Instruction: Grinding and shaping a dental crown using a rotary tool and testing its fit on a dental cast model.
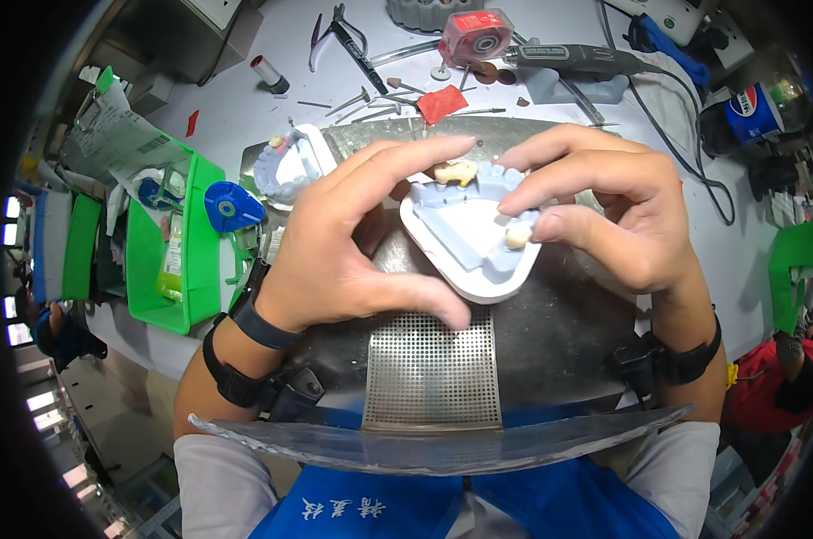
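Cast sits between both hands, raised over the metal plate, white base tilted toward the wearer, probably so the inner side of the arch faces the eyes; the left hand spreads around its left side, forefinger by the far rim and thumb by the near edge, likely as a cradle to steady it, though whether the thumb touches cannot be told; the right hand closes on the right limb of the arch, forefinger inside and thumb outside beside a pale crown, perhaps for fine control there, the exact contact hidden; the hands are near each other, the cast between them; the grille lies just on the wearer's side, perhaps to catch dust; the handpiece rests on a grey stand, seemingly to hold it off the table; the bin stands at the left with mixed items in it, presumably within easy reach

By count: two hands; two casts, one held, the other on the plate's far left corner; two yellowish pieces on the held cast, that crown and a larger one at the far side; one handpiece; one bottle; two red scraps; several burs, too jumbled to number
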The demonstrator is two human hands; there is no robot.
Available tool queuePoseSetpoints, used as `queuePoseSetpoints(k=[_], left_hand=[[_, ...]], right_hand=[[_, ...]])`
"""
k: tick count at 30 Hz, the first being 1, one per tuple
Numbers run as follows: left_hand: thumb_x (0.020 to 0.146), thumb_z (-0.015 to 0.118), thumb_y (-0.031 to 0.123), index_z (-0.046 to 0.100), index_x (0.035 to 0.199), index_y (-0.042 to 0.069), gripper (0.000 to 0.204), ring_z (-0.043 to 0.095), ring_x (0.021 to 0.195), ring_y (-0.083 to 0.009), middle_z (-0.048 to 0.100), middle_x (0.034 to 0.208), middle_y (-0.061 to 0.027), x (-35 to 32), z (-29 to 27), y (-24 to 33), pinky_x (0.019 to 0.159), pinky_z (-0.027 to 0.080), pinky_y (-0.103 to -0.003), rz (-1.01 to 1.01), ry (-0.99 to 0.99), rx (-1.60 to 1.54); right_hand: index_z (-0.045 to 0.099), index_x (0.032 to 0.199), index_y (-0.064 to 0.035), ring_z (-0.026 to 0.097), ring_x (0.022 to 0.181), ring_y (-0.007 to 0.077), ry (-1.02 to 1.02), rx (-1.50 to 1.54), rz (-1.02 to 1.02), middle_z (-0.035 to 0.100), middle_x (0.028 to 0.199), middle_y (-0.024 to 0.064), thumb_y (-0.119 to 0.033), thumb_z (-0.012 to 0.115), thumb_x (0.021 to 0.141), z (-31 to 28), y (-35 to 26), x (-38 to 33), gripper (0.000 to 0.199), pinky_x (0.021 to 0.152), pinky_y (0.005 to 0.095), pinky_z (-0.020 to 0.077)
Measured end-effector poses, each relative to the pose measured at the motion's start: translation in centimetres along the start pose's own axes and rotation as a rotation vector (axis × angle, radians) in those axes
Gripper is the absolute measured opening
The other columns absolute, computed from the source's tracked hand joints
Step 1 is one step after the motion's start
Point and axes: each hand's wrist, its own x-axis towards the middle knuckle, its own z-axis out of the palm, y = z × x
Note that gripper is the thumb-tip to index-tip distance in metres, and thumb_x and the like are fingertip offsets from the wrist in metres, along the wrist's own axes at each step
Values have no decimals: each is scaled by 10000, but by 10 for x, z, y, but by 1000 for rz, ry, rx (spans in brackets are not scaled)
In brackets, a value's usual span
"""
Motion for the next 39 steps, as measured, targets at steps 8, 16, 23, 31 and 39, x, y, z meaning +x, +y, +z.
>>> queuePoseSetpoints(k=[8, 16, 23, 31, 39], left_hand=[[786, 886, 45, 785, 1154, 73, 383, 777, 847, -176, 805, 1020, -88, -6, -1, 8, 694, 581, -269, 118, 100, 178], [805, 854, 10, 774, 1188, 65, 396, 776, 828, -148, 810, 1032, -82, -7, 3, 16, 692, 583, -262, 110, 167, 136], [810, 816, -11, 667, 1316, 52, 531, 661, 752, -18, 797, 1063, -70, -16, 15, 15, 626, 491, -179, -89, 175, -34], [816, 820, -19, 580, 1302, 31, 544, 637, 801, 7, 772, 1101, -53, -20, 14, 19, 627, 465, -156, -87, 128, -152], [819, 805, -34, 595, 1288, 23, 517, 675, 853, -17, 771, 1122, -53, -20, 19, 19, 638, 487, -161, -56, 161, -230]], right_hand=[[810, 972, 38, 728, 996, 288, -33, 193, 19, 742, 1092, 241, -142, 766, 864, 8, -8, 0, 215, 885, 352, 557], [690, 1247, 58, 729, 1042, 262, -12, 105, -170, 736, 1177, 197, -275, 930, 789, 10, -2, 1, 615, 880, 360, 572], [749, 1179, -25, 777, 892, 235, 183, -240, -266, 791, 1030, 107, -9, 850, 771, 28, -3, 5, 421, 795, 308, 609], [774, 1092, -38, 728, 738, 228, 218, -356, -322, 772, 918, 83, -77, 877, 725, 29, -8, 6, 383, 660, 310, 564], [762, 1062, -18, 709, 706, 232, 252, -351, -434, 756, 873, 94, -115, 903, 701, 31, -4, 7, 399, 622, 314, 547]])
